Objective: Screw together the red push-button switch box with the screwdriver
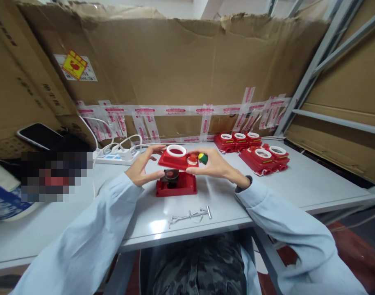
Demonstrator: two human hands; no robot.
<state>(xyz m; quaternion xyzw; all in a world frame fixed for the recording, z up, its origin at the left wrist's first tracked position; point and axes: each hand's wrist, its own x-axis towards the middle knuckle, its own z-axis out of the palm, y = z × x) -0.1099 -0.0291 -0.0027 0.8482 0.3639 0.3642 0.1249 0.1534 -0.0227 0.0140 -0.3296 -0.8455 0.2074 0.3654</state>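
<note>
**Two hands hold a red cover plate over its base**

Head view: the left hand (143,167) and the right hand (214,164) grip a red cover plate (176,159) by its two short ends, just above a red base housing (176,184) that rests on the grey worktable (267,192). The plate carries a white ring (176,150) on top and a red and a green-yellow button (203,158) at its right end. Left thumb and fingers are closed on the left edge; the right hand pinches the right end close to the buttons.

The plate looks like moulded plastic — light, stiff and a little slick, so the flat edges seem the safest hold, away from the ring and buttons. Whether it touches the base below I cannot tell; a gap seems to show.

Both forearms, in pale blue sleeves, reach forward and converge, wrists level, palms turned inward towards each other.

Nearby: a small metal tool (190,214) lies on the table in front of the base, finished red units (255,149) are stacked to the right, and a white power strip (116,155) sits at the left — all against a taped cardboard wall (175,69).
</note>
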